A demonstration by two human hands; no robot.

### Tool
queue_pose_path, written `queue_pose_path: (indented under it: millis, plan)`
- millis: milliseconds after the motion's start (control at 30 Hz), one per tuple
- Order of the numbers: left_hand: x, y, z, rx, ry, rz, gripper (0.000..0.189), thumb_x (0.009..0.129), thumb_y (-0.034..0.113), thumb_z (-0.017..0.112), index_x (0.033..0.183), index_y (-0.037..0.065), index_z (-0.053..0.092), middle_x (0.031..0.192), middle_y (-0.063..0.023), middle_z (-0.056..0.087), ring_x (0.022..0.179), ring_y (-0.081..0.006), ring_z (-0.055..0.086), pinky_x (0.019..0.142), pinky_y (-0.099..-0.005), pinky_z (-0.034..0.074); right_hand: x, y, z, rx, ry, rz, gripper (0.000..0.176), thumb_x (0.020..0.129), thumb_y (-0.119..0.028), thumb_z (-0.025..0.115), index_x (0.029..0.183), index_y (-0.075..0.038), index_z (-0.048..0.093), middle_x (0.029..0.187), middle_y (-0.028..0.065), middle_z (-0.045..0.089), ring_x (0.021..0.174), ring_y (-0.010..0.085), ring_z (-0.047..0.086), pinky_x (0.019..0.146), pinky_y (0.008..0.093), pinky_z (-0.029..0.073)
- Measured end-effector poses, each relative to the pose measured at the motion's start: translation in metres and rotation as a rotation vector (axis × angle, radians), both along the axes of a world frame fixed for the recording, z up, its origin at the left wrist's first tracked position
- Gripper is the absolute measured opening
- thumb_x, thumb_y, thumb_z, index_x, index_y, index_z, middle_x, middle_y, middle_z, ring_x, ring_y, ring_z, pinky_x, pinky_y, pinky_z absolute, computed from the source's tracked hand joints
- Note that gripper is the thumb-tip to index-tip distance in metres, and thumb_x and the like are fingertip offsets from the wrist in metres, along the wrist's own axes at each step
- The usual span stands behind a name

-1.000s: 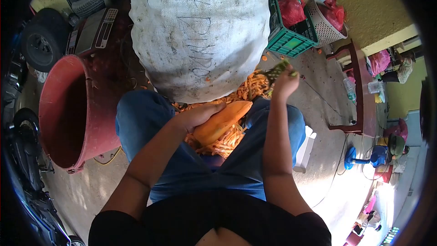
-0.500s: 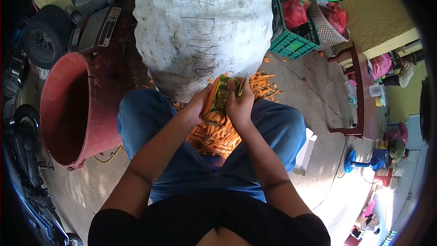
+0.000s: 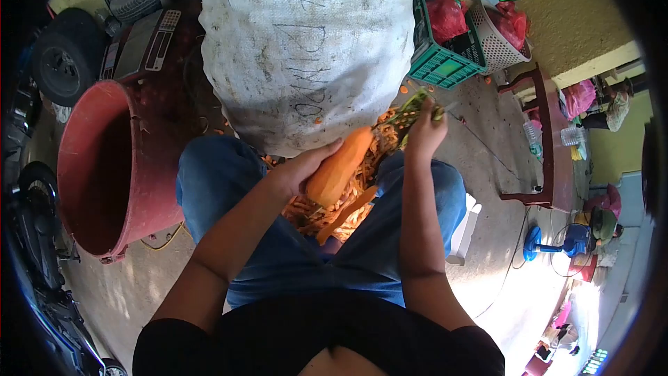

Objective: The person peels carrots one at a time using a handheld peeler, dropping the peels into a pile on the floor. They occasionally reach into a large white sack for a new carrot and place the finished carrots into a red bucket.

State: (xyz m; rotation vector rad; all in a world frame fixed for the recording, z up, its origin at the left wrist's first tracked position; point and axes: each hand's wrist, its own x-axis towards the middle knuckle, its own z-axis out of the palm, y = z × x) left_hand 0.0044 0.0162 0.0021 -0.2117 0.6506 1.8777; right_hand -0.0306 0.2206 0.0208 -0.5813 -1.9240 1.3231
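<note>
1. Our left hand (image 3: 306, 167) is wrapped around a smooth orange root (image 3: 339, 170), just on our side of the white sack (image 3: 306, 49), below its lower right edge as we look down.
2. Our right hand (image 3: 426, 132) is clamped on a green tool (image 3: 409, 115), to the lower right of the sack. The tool looks perforated, but our fingers hide part of it, and we cannot tell its full shape.
3. The two hands are apart, with the upper end of the root near the tool; we cannot tell whether they touch.
4. Between our knees, on our side of the sack, we have a heap of orange strips (image 3: 313, 216), and more strips reach up to the sack's lower right edge. A long, broad orange slice (image 3: 346, 217) shows over the heap, below the root.
5. Our blue jeans (image 3: 223, 188) flank the heap, with both knees close to the sack's bottom.
6. To the left of the sack we see a red barrel (image 3: 156, 174), its wide mouth tilted outward, and beyond it a black tyre (image 3: 62, 63).
7. Just right of the sack stands a green crate (image 3: 445, 63) with a red bag (image 3: 445, 17) in it, beside a pale basket (image 3: 495, 52).
</note>
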Motion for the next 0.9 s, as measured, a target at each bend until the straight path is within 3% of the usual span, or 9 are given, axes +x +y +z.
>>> queue_pose_path:
  millis: [167, 233, 400, 467, 500, 567, 700, 833, 900]
  plan:
    - [-0.011, 0.004, -0.015, 0.054, 0.028, 0.117, 0.038, 0.085, 0.034, 0.039, 0.099, 0.0, 0.046, 0.084, -0.0125, 0.056, 0.073, -0.0223, 0.057, 0.064, -0.0359, 0.05, 0.031, -0.063, 0.001, -0.149, -0.029, 0.447, 0.017, 0.081, -0.015, 0.05, 0.077, 0.001, 0.052, 0.058, 0.0069, 0.052, 0.051, 0.0139, 0.047, 0.047, 0.0268, 0.038]
    - [-0.011, 0.007, -0.014, 0.074, -0.11, 0.301, 0.034, 0.085, 0.031, 0.04, 0.099, 0.0, 0.047, 0.085, -0.0107, 0.056, 0.074, -0.0201, 0.058, 0.065, -0.0327, 0.05, 0.039, -0.081, 0.006, 0.22, 0.032, 0.497, 0.015, 0.08, -0.013, 0.05, 0.077, 0.001, 0.051, 0.062, 0.0108, 0.054, 0.053, 0.018, 0.051, 0.05, 0.0284, 0.039]
    - [-0.01, 0.003, -0.023, 0.006, -0.063, 0.238, 0.034, 0.087, 0.028, 0.037, 0.102, -0.001, 0.046, 0.091, -0.0096, 0.056, 0.076, -0.0182, 0.058, 0.066, -0.0304, 0.049, 0.03, -0.075, 0.0, 0.155, 0.008, 0.428, 0.015, 0.079, -0.011, 0.051, 0.076, 0.003, 0.05, 0.062, 0.015, 0.054, 0.053, 0.0219, 0.052, 0.05, 0.0306, 0.04]
    - [-0.01, -0.004, -0.017, 0.088, 0.076, -0.059, 0.036, 0.087, 0.029, 0.035, 0.104, -0.001, 0.045, 0.093, -0.0102, 0.056, 0.076, -0.0173, 0.058, 0.066, -0.0282, 0.049, 0.013, -0.048, -0.001, 0.164, -0.033, 0.259, 0.017, 0.08, -0.013, 0.05, 0.075, 0.003, 0.05, 0.06, 0.0147, 0.054, 0.051, 0.0212, 0.051, 0.049, 0.0306, 0.039]
    - [-0.008, -0.001, -0.011, 0.092, 0.075, -0.062, 0.036, 0.087, 0.029, 0.035, 0.104, -0.001, 0.045, 0.093, -0.0102, 0.056, 0.076, -0.0173, 0.058, 0.066, -0.0282, 0.049, 0.005, -0.031, 0.002, 0.144, -0.129, 0.169, 0.018, 0.08, -0.014, 0.049, 0.073, 0.003, 0.05, 0.06, 0.014, 0.054, 0.05, 0.0204, 0.05, 0.048, 0.0303, 0.039]
    - [-0.002, 0.005, 0.005, -0.266, 0.072, 0.042, 0.038, 0.088, 0.029, 0.033, 0.105, -0.003, 0.044, 0.092, -0.0114, 0.056, 0.075, -0.0174, 0.058, 0.066, -0.0263, 0.048, -0.002, -0.019, -0.004, 0.165, -0.101, 0.08, 0.021, 0.081, -0.016, 0.048, 0.073, 0.003, 0.05, 0.06, 0.0127, 0.053, 0.049, 0.0192, 0.049, 0.047, 0.0298, 0.039]
    - [-0.001, -0.005, 0.014, -0.308, 0.122, -0.002, 0.039, 0.088, 0.03, 0.034, 0.107, -0.003, 0.044, 0.092, -0.0128, 0.056, 0.074, -0.0182, 0.058, 0.066, -0.0272, 0.048, -0.011, 0.007, -0.012, 0.031, 0.006, -0.102, 0.027, 0.083, -0.022, 0.046, 0.072, 0.003, 0.05, 0.058, 0.0093, 0.052, 0.049, 0.016, 0.047, 0.046, 0.029, 0.037]
    - [-0.001, -0.01, -0.006, -0.111, 0.12, -0.082, 0.038, 0.087, 0.032, 0.033, 0.101, -0.002, 0.046, 0.088, -0.0131, 0.056, 0.069, -0.0181, 0.058, 0.064, -0.0298, 0.049, -0.008, 0.012, -0.005, -0.172, 0.016, -0.044, 0.025, 0.083, -0.02, 0.046, 0.071, 0.002, 0.05, 0.06, 0.0055, 0.052, 0.051, 0.0118, 0.045, 0.047, 0.0266, 0.036]
    - [-0.005, -0.005, -0.011, -0.071, 0.089, -0.07, 0.038, 0.087, 0.032, 0.033, 0.099, -0.001, 0.047, 0.087, -0.0128, 0.056, 0.067, -0.0179, 0.057, 0.064, -0.0307, 0.049, 0.002, -0.009, -0.002, -0.246, 0.005, 0.116, 0.021, 0.083, -0.019, 0.047, 0.073, -0.001, 0.052, 0.059, 0.0017, 0.049, 0.051, 0.008, 0.041, 0.046, 0.0236, 0.034]
